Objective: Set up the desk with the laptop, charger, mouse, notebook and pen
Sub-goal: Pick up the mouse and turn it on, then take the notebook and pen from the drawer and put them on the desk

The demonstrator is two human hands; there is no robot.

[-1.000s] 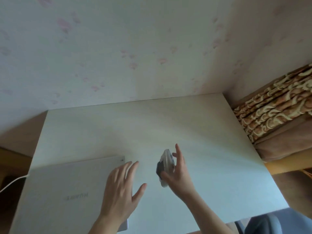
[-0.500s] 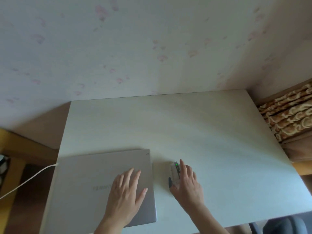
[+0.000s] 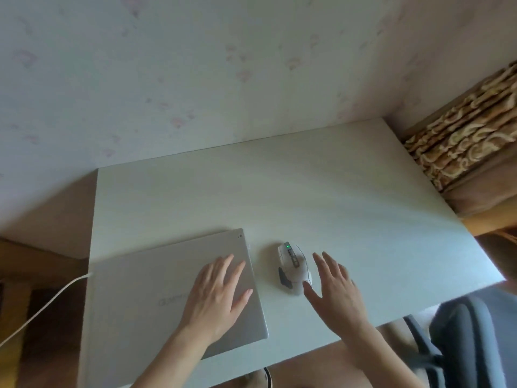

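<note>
Nearest me, the left hand (image 3: 216, 296) lies flat on the closed laptop (image 3: 156, 301), fingers straight and spread, gripping nothing. My read: it steadies the lid so the machine keeps its spot at the tabletop's (image 3: 321, 197) near-left corner.

At 3 o'clock of that hand, the right hand (image 3: 334, 287) hovers with fingers extended and apart, empty. Its thumb sits just beside the mouse (image 3: 292, 267); I cannot tell whether they touch.

Mouse rests upright on the tabletop, just right of the laptop, a narrow gap between them. Green light on near its wheel, so it looks switched on. Placement suits right-hand use.

Charger cable (image 3: 42, 309) is white and leaves the laptop's left edge toward 8 o'clock, dropping off the tabletop. Plug end sits at the edge, so probably connected; the joint itself is too small to confirm.

Beyond, toward 12 o'clock, is bare tabletop up to the wall. Notebook and pen are not in view. Judgement: laptop, charger and mouse done; notebook and pen remain, and the far or right area has room for them.
</note>
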